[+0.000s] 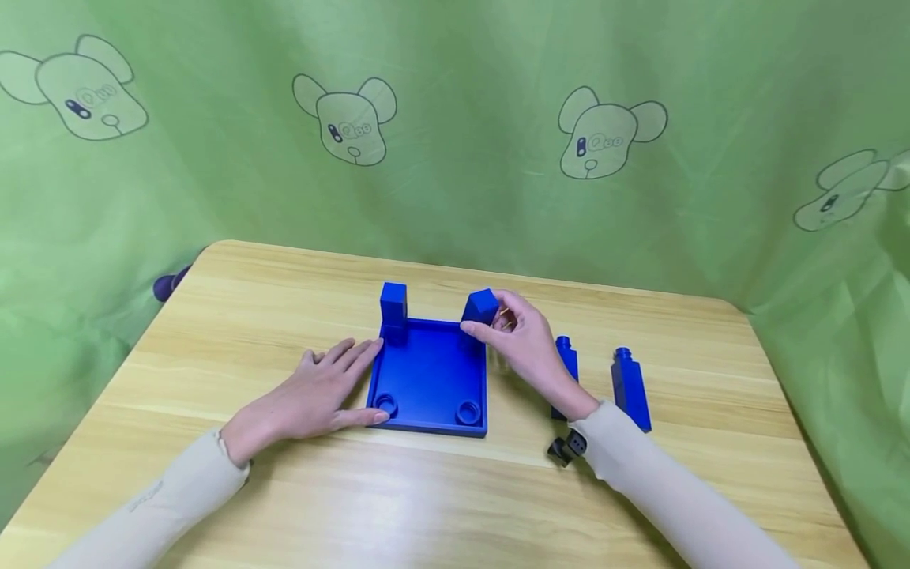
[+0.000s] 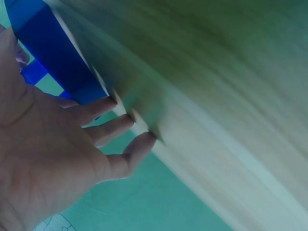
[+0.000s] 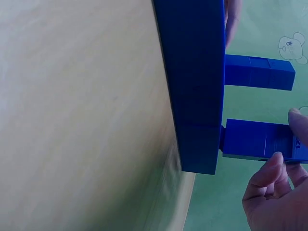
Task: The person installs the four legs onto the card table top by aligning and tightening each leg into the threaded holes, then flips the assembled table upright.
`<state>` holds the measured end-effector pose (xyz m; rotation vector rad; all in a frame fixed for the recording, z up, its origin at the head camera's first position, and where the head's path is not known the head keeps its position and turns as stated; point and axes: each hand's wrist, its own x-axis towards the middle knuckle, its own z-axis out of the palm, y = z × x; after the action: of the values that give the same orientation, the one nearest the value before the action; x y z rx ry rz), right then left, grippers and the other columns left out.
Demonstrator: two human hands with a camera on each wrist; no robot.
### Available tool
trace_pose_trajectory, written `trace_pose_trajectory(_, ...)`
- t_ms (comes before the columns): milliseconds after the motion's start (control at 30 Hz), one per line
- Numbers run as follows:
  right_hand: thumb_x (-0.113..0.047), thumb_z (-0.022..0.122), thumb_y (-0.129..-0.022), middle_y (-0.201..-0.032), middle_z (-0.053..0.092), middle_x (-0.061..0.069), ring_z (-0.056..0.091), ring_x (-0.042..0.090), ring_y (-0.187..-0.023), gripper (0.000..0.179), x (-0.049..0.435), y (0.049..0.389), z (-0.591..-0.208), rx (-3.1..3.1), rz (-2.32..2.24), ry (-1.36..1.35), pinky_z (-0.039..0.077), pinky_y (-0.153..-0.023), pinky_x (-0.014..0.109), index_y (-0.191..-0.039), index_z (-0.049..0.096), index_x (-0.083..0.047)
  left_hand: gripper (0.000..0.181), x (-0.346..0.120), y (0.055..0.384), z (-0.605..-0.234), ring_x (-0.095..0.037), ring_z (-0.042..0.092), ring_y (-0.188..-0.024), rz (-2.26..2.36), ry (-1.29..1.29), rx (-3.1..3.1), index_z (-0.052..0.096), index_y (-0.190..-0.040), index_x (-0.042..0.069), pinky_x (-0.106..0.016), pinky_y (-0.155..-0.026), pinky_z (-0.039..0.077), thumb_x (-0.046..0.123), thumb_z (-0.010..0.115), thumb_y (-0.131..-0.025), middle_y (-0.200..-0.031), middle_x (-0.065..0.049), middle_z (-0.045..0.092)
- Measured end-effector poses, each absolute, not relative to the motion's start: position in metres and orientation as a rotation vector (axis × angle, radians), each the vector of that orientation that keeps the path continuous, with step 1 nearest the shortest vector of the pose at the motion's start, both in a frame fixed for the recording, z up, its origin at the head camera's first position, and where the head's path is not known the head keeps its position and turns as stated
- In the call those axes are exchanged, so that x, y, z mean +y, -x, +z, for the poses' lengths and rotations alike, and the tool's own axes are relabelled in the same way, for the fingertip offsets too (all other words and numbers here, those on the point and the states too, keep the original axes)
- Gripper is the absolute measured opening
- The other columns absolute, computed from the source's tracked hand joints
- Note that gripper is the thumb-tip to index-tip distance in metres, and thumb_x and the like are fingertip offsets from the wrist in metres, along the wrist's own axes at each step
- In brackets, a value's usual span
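A square blue tray-like base (image 1: 426, 371) with a raised rim lies on the table, round sockets showing at its two near corners. One blue post (image 1: 394, 304) stands upright at the far left corner. At the far right corner my right hand (image 1: 522, 336) pinches a second blue post (image 1: 480, 307) near its top between thumb and fingers; in the right wrist view this post (image 3: 257, 139) shows a narrow neck at the base's edge. My left hand (image 1: 323, 395) is spread with straight fingers, fingertips at the base's left side and thumb at its near left corner.
Two more blue posts with threaded ends lie on the table to the right, one (image 1: 566, 363) partly behind the right forearm, the other (image 1: 630, 389) farther right. A black device (image 1: 567, 448) is at the right wrist. Green printed cloth (image 1: 469, 197) hangs behind the table.
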<state>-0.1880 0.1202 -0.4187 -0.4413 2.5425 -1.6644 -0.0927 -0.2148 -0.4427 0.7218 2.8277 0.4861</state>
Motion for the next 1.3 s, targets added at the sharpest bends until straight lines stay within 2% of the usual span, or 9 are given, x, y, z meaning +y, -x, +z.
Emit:
trace_pose_trajectory(167,-0.038,0.089,-0.095,-0.088,0.055,0.006,0.050,0.023,-0.079,0.037,0.1199,0.1868,-0.4187,2.560,-1.664,0.424,0.040,-0.066,0.028,-0.101,0.064,-0.011,0.109,-0.2149,0.0919,-0.4427,-0.047,0.027,-0.160,0.479,-0.726,2.832,0.017,-0.176,0.010,-0.086,-0.112,0.027,0.081,0.052,-0.101,-0.176,-0.019,0.029)
trace_pose_trajectory(233,-0.038,0.088,-0.096,-0.092,0.056,0.007,0.053,0.023,-0.083,0.036,0.1198,0.1867,-0.4182,2.585,-1.641,0.433,0.042,-0.069,0.030,-0.099,0.065,-0.011,0.109,-0.2148,0.0917,-0.4426,-0.047,0.027,-0.160,0.479,-0.726,2.833,0.017,-0.176,0.010,-0.085,-0.112,0.028,0.080,0.052,-0.101,-0.176,-0.018,0.029)
trace_pose_trajectory(400,-0.040,0.088,-0.096,-0.111,0.062,0.010,0.060,0.022,-0.099,0.035,0.1199,0.1859,-0.4152,2.622,-1.591,0.427,0.048,-0.073,0.034,-0.114,0.075,-0.013,0.109,-0.2149,0.0910,-0.4420,-0.047,0.026,-0.160,0.484,-0.719,2.830,0.017,-0.176,0.010,-0.085,-0.112,0.027,0.080,0.053,-0.101,-0.176,-0.018,0.030)
trace_pose_trajectory(500,-0.040,0.087,-0.097,-0.112,0.064,0.010,0.061,0.022,-0.100,0.039,0.1206,0.1846,-0.4127,2.600,-1.595,0.421,0.049,-0.068,0.031,-0.125,0.077,-0.015,0.109,-0.2151,0.0909,-0.4416,-0.047,0.026,-0.160,0.488,-0.717,2.830,0.017,-0.176,0.010,-0.085,-0.113,0.027,0.080,0.053,-0.101,-0.176,-0.018,0.030)
trace_pose_trajectory(667,-0.036,0.086,-0.097,-0.109,0.065,0.006,0.062,0.023,-0.098,0.039,0.1215,0.1827,-0.4109,2.569,-1.631,0.431,0.049,-0.064,0.027,-0.129,0.079,-0.015,0.108,-0.2151,0.0914,-0.4413,-0.047,0.026,-0.160,0.491,-0.721,2.833,0.017,-0.176,0.010,-0.085,-0.112,0.028,0.079,0.053,-0.101,-0.176,-0.019,0.030)
trace_pose_trajectory(1000,-0.036,0.089,-0.094,-0.102,0.059,0.011,0.059,0.022,-0.093,0.029,0.1200,0.1863,-0.4148,2.589,-1.679,0.441,0.046,-0.068,0.029,-0.103,0.075,-0.012,0.108,-0.2148,0.0924,-0.4420,-0.047,0.027,-0.160,0.479,-0.733,2.843,0.017,-0.176,0.010,-0.085,-0.112,0.029,0.079,0.053,-0.101,-0.176,-0.019,0.030)
trace_pose_trajectory(1133,-0.035,0.089,-0.095,-0.103,0.058,0.014,0.057,0.024,-0.091,0.033,0.1211,0.1876,-0.4158,2.580,-1.687,0.467,0.044,-0.068,0.028,-0.123,0.080,-0.019,0.108,-0.2147,0.0931,-0.4423,-0.047,0.028,-0.160,0.471,-0.739,2.849,0.018,-0.176,0.010,-0.085,-0.111,0.030,0.080,0.053,-0.101,-0.175,-0.019,0.031)
trace_pose_trajectory(1200,-0.034,0.089,-0.096,-0.105,0.059,0.014,0.056,0.024,-0.090,0.045,0.1213,0.1875,-0.4158,2.575,-1.678,0.474,0.044,-0.067,0.028,-0.138,0.077,-0.024,0.108,-0.2146,0.0930,-0.4422,-0.047,0.027,-0.160,0.471,-0.734,2.847,0.018,-0.176,0.010,-0.085,-0.111,0.030,0.080,0.053,-0.101,-0.175,-0.019,0.031)
trace_pose_trajectory(1300,-0.033,0.089,-0.095,-0.104,0.060,0.012,0.056,0.024,-0.088,0.056,0.1209,0.1868,-0.4157,2.569,-1.667,0.459,0.044,-0.067,0.027,-0.146,0.072,-0.021,0.109,-0.2141,0.0922,-0.4421,-0.047,0.027,-0.160,0.473,-0.728,2.836,0.018,-0.176,0.010,-0.085,-0.111,0.029,0.080,0.052,-0.101,-0.175,-0.019,0.031)
